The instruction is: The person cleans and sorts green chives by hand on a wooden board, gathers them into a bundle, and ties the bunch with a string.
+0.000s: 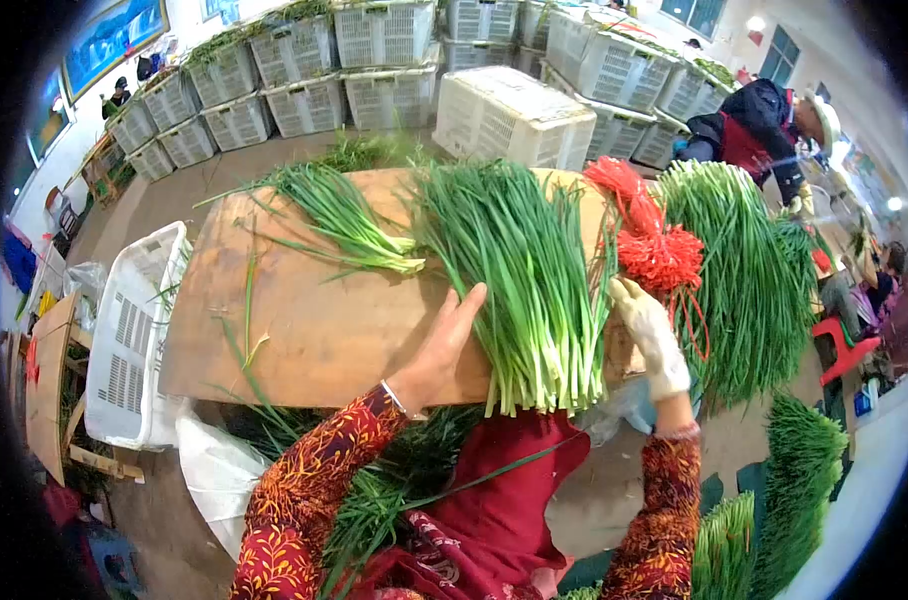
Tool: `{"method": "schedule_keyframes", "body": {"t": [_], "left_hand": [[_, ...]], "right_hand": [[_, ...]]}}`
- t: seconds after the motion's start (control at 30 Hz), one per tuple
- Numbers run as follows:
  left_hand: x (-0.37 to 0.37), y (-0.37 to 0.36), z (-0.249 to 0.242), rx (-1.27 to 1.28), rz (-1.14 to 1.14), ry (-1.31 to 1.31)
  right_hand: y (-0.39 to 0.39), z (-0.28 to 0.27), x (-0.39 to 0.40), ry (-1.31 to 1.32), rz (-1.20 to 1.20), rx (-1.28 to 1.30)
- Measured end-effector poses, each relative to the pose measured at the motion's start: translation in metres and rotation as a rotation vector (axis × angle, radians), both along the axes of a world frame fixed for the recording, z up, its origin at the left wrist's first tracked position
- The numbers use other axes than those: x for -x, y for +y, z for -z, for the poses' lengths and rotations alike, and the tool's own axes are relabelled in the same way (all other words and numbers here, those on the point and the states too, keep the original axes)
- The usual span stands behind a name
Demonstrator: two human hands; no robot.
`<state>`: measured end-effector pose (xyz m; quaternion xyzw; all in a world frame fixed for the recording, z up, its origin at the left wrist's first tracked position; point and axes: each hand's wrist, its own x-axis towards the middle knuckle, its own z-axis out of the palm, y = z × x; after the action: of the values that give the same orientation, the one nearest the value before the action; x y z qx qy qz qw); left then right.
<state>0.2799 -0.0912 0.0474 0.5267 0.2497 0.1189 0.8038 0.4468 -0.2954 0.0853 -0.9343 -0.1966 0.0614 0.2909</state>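
A broad pile of garlic chives (pixel 519 270) lies on the wooden board, green leaves pointing away and pale stem ends toward me. My left hand (pixel 444 340), bare, rests at the pile's left side with fingers stretched out and not wrapped round the stems. On the opposite side, my right hand (pixel 654 335) wears a pale glove. Its fingers extend along the right edge of the chives, partly turned from view. A smaller bunch of chives (pixel 349 220) lies apart on the left of the board (pixel 284 330).
Red ties (pixel 659 250) hang at the board's right end, beside a large heap of chives (pixel 734 280). A white crate (pixel 124 370) stands left. Stacked crates (pixel 304 105) line the back. Another person (pixel 754 130) bends at the upper right. Loose chives (pixel 374 510) lie below the board.
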Motion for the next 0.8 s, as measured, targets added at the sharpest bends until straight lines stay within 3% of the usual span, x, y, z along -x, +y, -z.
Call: {"method": "schedule_keyframes", "body": {"t": [0.1, 0.17, 0.23, 0.27, 0.37, 0.4, 0.43, 0.47, 0.5, 0.53, 0.6, 0.7, 0.8], "left_hand": [[-0.017, 0.003, 0.017, -0.034, 0.046, -0.183], [-0.024, -0.002, 0.012, -0.106, 0.055, -0.212], [-0.023, -0.017, -0.009, -0.175, -0.092, -0.010], [-0.027, -0.010, 0.004, -0.269, -0.027, 0.036], [-0.038, -0.007, 0.016, -0.294, -0.062, 0.094], [-0.039, -0.011, 0.013, -0.350, -0.087, 0.056], [-0.036, -0.013, -0.002, -0.401, -0.076, 0.084], [-0.040, -0.007, 0.007, -0.428, -0.043, 0.157], [-0.036, -0.008, -0.002, -0.590, -0.023, 0.204], [-0.017, -0.003, -0.022, -0.643, 0.050, 0.003], [-0.028, 0.016, 0.015, -0.745, 0.051, 0.042], [-0.013, 0.043, 0.026, -0.913, 0.153, 0.049], [0.011, 0.055, 0.025, -1.016, 0.298, -0.046]], "right_hand": [[0.031, 0.012, -0.021, 0.058, 0.034, -0.089], [0.062, 0.080, -0.073, 0.019, -0.094, -0.221], [0.087, 0.062, -0.031, -0.052, -0.385, -0.398], [0.093, 0.070, -0.034, -0.146, -0.442, -0.429], [0.083, 0.086, -0.046, 0.069, -0.414, -0.561], [0.074, 0.057, -0.032, 0.011, -0.399, -0.414], [0.061, 0.056, -0.028, -0.170, -0.432, -0.351], [0.057, 0.054, -0.025, -0.192, -0.455, -0.317], [0.051, 0.049, -0.026, -0.089, -0.451, -0.314], [0.053, 0.044, -0.031, -0.002, -0.441, -0.300], [0.054, 0.038, -0.043, 0.032, -0.396, -0.197], [0.034, 0.049, -0.063, -0.429, -0.283, 0.086], [0.039, -0.011, -0.019, -0.424, -0.302, -0.067]]}}
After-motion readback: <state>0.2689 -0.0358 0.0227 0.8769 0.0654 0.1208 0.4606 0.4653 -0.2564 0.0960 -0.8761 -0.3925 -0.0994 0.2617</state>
